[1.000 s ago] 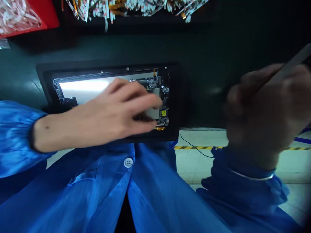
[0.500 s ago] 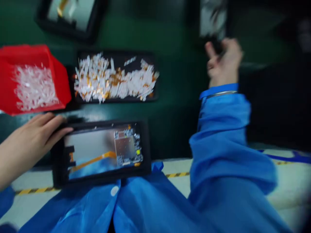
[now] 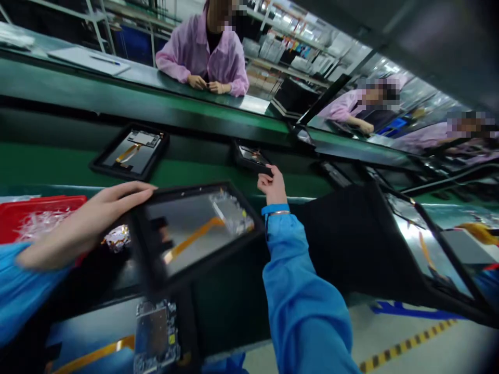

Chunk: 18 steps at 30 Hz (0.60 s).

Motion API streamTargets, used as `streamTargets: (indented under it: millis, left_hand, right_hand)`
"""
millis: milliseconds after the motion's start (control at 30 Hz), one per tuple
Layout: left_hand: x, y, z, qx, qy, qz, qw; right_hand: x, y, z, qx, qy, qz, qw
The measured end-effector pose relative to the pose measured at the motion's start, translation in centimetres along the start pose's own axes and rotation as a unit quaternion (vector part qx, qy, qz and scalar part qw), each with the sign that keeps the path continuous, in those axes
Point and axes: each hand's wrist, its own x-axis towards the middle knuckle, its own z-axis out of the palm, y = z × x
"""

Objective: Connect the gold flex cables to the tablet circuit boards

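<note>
My left hand (image 3: 107,210) is closed on the upper left edge of a black tray (image 3: 208,270). The tray is tilted and raised over the bench, a little blurred. In it lies an open tablet screen (image 3: 187,231) with a circuit board and an orange ribbon cable. Beneath it, at the lower left, another black tray (image 3: 191,332) holds a similar screen and board. My right hand (image 3: 273,184) reaches forward, fingers pinched on the near corner of a smaller-looking black tray (image 3: 249,163) on the green belt.
Another tray (image 3: 146,169) with a board lies farther left on the belt (image 3: 202,176). A red bin (image 3: 74,202) of white scraps stands left. At right, a tray with a screen (image 3: 421,239) stands tilted beside black sheeting (image 3: 343,244). Co-workers in pink (image 3: 230,57) sit across the line.
The view has tilted up towards the line. My left hand has raised its tray, and another tray now shows below it. My right hand is still at a tray on the belt.
</note>
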Motion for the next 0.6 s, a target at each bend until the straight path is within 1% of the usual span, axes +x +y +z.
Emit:
streamTargets:
  millis: [33,133,167,233,300,333,400,433,500,533,567,600]
  left_hand:
    - [1.9,0.9,1.8,-0.043,-0.023,-0.012,0.999]
    - [7.5,2.4,7.8,-0.100,-0.017,0.004,0.995]
    - [9.1,2.7,9.7,-0.117,-0.026,0.007,0.993]
    - [11.0,3.5,12.8,-0.140,-0.062,-0.003,0.988]
    - [11.4,4.5,14.6,-0.156,-0.106,-0.012,0.982]
    - [11.0,5.0,15.0,-0.163,-0.124,-0.011,0.979]
    - [9.6,5.6,14.7,-0.173,-0.142,0.001,0.975]
    - [8.8,5.6,14.1,-0.174,-0.141,0.010,0.975]
    - [7.0,5.1,12.2,-0.159,-0.121,0.023,0.979]
    - [6.2,4.5,10.9,-0.144,-0.106,0.026,0.984]
    - [5.3,3.7,9.4,-0.123,-0.091,0.028,0.988]
    - [4.4,2.8,7.6,-0.097,-0.078,0.028,0.992]
  right_hand:
    - [-0.7,-0.3,0.1,0.003,-0.005,0.003,1.000]
    - [-3.3,-1.2,0.1,0.002,-0.030,-0.002,1.000]
    - [-4.3,-1.6,0.0,-0.001,-0.041,-0.006,0.999]
    - [-6.4,-2.1,-0.3,-0.011,-0.066,-0.021,0.998]
    - [-8.6,-2.1,-0.5,-0.028,-0.093,-0.039,0.995]
    - [-9.9,-1.9,-0.6,-0.039,-0.107,-0.049,0.992]
    - [-12.6,-0.9,-0.8,-0.063,-0.138,-0.069,0.986]
    - [-14.0,-0.2,-0.8,-0.076,-0.156,-0.076,0.982]
    - [-16.8,1.5,-0.8,-0.105,-0.197,-0.073,0.972]
    - [-18.0,2.2,-0.9,-0.140,-0.238,-0.069,0.959]
    - [-19.0,2.9,-0.8,-0.199,-0.303,-0.075,0.929]
    - [-19.6,3.4,-0.8,-0.271,-0.380,-0.096,0.879]
